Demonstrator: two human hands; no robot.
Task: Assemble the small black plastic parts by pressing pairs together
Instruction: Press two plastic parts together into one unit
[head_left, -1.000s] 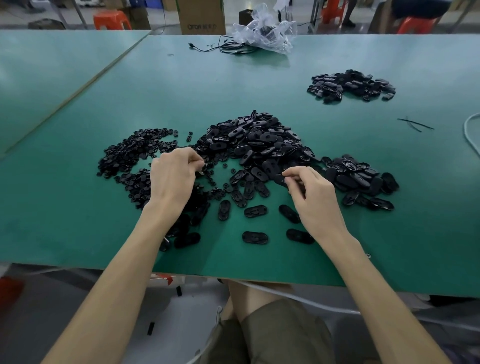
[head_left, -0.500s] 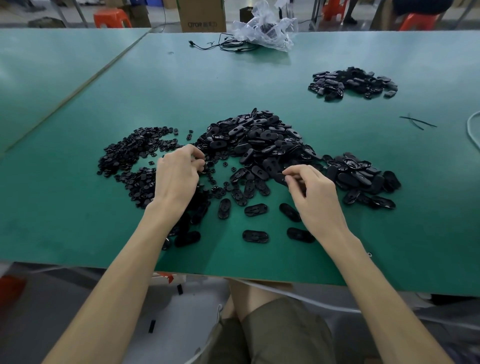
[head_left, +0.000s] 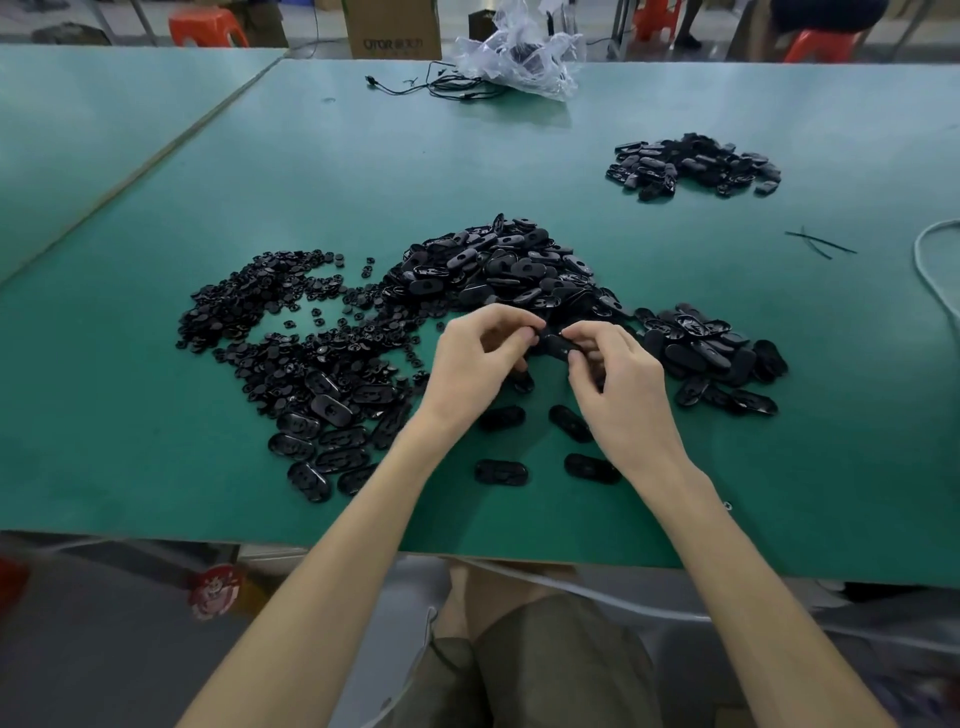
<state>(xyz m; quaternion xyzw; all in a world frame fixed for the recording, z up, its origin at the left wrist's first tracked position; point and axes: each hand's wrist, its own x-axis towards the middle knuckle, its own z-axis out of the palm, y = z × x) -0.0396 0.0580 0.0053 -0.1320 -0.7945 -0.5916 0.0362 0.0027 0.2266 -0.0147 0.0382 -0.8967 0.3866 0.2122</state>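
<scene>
My left hand (head_left: 475, 358) and my right hand (head_left: 618, 384) meet above the green table (head_left: 156, 457), in front of the big heap of black oval shells (head_left: 498, 270). Between their fingertips they pinch one black oval part (head_left: 557, 344), the left at its left end, the right at its right end. Whether a small piece sits under my left fingers is hidden. A spread of small round black pieces (head_left: 260, 306) lies to the left. Several loose ovals (head_left: 501, 472) lie under my wrists.
Another oval heap (head_left: 711, 353) lies right of my hands, and a separate pile (head_left: 691, 166) sits far right. A plastic bag (head_left: 519, 57) and black cable (head_left: 431, 85) lie at the far edge. A white cable (head_left: 930, 275) curves at the right edge.
My left hand left the small round pieces and moved right; my right hand lifted an oval part. Both hands now meet on that part in the middle.
</scene>
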